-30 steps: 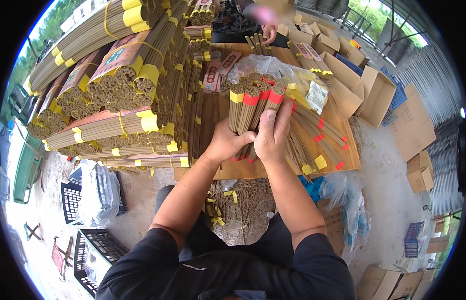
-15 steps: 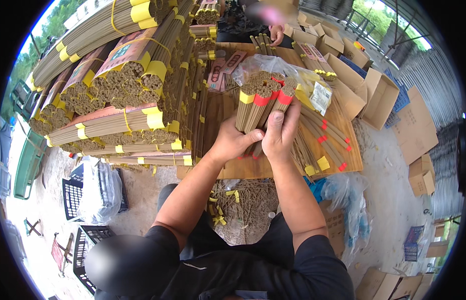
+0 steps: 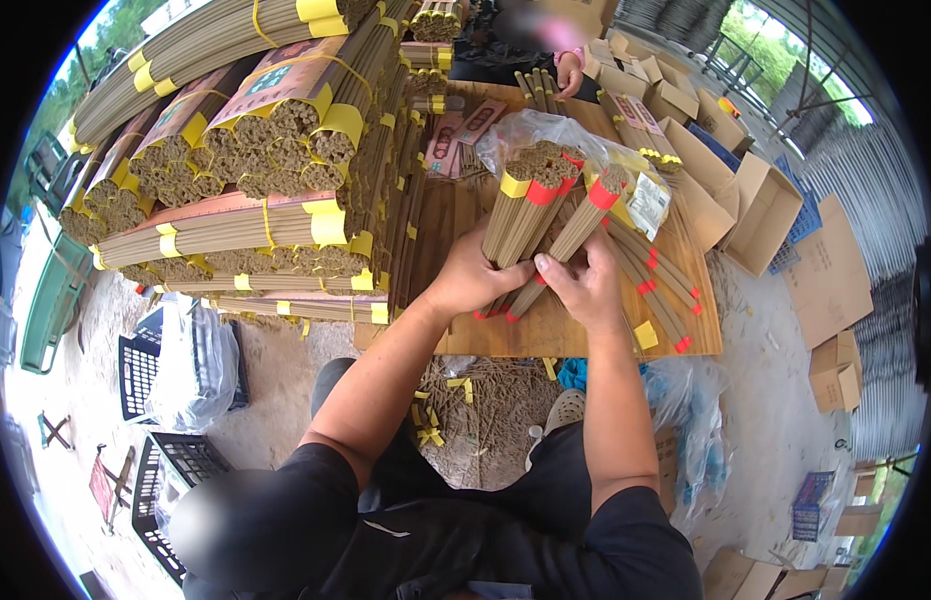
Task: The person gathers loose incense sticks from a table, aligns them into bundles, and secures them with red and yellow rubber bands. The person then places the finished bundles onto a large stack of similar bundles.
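In my left hand [image 3: 470,275] is a cluster of brown incense stick bundles [image 3: 520,222], wrapped with yellow and red bands near their tops. The fingers lie behind the cluster, partly hidden. My right hand [image 3: 587,287] grips a single red-banded incense bundle [image 3: 579,226], thumb in front. It leans up and to the right, its top apart from the cluster and its lower part near my left thumb. Beside my right hand, more red-banded incense bundles [image 3: 668,290] lie on the wooden table [image 3: 685,325].
A tall stack of yellow-banded incense packs [image 3: 275,150] rises at the left. Behind my hands lie clear plastic bags [image 3: 530,128] and printed labels [image 3: 480,122]. Another person's hand [image 3: 569,74] shows across the table. Cardboard boxes [image 3: 760,215] stand to the right; black crates [image 3: 175,460] sit lower left.
My right hand has moved slightly right and down, tilting one red-banded incense bundle away from the cluster. The cluster stays in my left hand. The whole view has shifted a little.
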Demonstrator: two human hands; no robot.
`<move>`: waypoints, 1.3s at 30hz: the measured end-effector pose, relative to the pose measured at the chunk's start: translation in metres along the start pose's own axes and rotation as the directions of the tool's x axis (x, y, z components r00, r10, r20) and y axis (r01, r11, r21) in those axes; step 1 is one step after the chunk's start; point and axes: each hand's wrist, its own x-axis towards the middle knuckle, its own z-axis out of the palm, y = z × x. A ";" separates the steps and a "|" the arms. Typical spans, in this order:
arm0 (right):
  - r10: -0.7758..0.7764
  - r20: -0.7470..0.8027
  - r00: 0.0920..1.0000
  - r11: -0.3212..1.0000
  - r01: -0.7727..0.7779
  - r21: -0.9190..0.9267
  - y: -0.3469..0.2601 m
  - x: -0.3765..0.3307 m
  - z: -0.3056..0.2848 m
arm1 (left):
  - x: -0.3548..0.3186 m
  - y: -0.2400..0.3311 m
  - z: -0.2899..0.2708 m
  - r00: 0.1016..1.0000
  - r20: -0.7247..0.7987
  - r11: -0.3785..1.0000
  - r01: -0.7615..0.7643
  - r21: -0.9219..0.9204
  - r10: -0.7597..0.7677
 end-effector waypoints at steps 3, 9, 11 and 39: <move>0.433 0.249 0.866 0.901 -0.423 -0.097 -0.016 -0.002 -0.024 | 0.000 -0.002 0.000 1.000 -0.018 1.000 0.010 0.010 -0.010; 0.701 0.186 0.689 0.668 -0.725 0.168 -0.045 0.006 -0.022 | 0.005 0.003 -0.006 0.998 -0.057 0.999 0.029 0.021 -0.027; 0.659 0.117 0.743 0.684 -0.656 0.320 -0.053 0.009 -0.014 | 0.006 0.004 -0.006 0.995 -0.104 1.000 0.011 0.008 -0.011; 0.151 -0.054 0.987 0.929 -0.123 0.349 0.020 -0.010 0.024 | 0.002 0.002 -0.017 0.996 -0.085 0.966 0.007 -0.258 -0.030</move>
